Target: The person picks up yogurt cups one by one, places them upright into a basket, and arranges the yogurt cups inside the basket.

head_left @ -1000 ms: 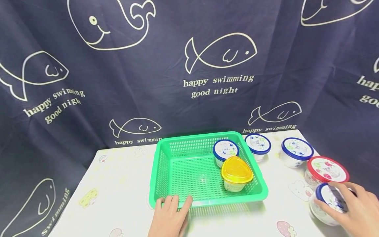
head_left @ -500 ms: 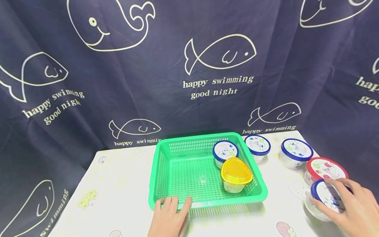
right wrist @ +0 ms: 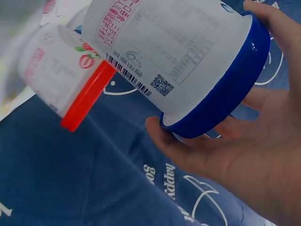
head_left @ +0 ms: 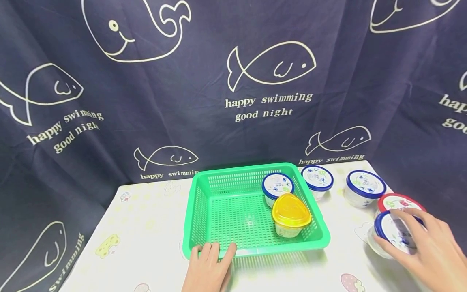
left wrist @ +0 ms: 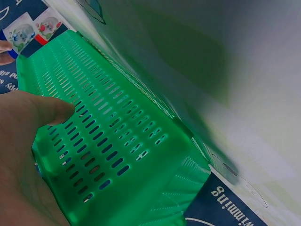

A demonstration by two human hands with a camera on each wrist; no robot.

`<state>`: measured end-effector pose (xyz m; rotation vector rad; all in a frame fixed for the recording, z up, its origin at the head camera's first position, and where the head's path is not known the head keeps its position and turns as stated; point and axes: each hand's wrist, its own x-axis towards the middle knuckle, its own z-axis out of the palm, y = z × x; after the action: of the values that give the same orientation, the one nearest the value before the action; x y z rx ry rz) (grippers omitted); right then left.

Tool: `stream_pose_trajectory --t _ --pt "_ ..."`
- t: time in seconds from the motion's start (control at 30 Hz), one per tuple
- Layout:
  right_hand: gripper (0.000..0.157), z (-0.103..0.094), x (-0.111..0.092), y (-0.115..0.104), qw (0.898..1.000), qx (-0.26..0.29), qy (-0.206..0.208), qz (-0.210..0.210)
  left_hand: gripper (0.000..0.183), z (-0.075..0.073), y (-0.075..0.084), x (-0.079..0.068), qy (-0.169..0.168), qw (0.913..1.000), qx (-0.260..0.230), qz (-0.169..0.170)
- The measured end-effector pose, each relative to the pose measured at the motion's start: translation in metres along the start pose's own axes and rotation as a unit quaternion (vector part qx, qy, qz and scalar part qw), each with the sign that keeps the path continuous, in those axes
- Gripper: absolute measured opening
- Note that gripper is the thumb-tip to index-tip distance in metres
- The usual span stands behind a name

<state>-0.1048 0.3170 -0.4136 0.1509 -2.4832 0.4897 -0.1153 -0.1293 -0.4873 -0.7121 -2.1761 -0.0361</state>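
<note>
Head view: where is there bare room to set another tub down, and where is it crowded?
Free: inside the basket, between its left wall and the yellow-lidded tub; the tabletop left of the basket. Crowded: the basket's right end, and the tabletop's right edge, where a red-lidded tub sits partly behind the right hand.

There's a navy curtain (head_left: 204, 109) hanging behind the far edge of the worktop (head_left: 157, 247), fish doodles (head_left: 275, 63) all over it. Worktop's pretty much white, yellow cheese-looking print (head_left: 107, 245) near its left edge.
</note>
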Motion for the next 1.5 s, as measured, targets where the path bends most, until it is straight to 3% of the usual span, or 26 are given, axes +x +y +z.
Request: stream_pose_trajectory --t 0.13,0.33,0.6,0.83,1.0,1.5 --pt "0.074 -0.002 0.008 -0.006 0.999 0.014 0.014 -0.043 0.036 0.001 0.001 0.000 -0.004 1.0000 -0.001 -0.001" --pt "0.073 -0.003 0.021 -0.019 0.996 0.012 -0.001 -0.083 0.036 0.001 0.001 0.000 -0.003 1.0000 0.001 0.004" --pt "0.071 -0.002 0.049 -0.047 0.997 0.005 -0.019 -0.070 0.037 0.001 -0.003 0.000 0.008 0.9999 0.006 0.000" --pt "0.077 -0.006 0.069 -0.063 0.995 0.007 -0.013 -0.102 0.035 0.002 -0.001 0.003 0.019 0.9998 -0.001 0.003" --pt "0.083 -0.007 0.077 -0.068 0.993 0.011 -0.009 -0.113 0.034 0.004 0.000 0.003 0.024 0.9997 0.003 0.002" --pt "0.078 0.005 0.091 -0.083 0.993 0.031 -0.012 -0.114 0.034 0.006 -0.002 -0.002 0.022 0.9996 0.019 0.007"
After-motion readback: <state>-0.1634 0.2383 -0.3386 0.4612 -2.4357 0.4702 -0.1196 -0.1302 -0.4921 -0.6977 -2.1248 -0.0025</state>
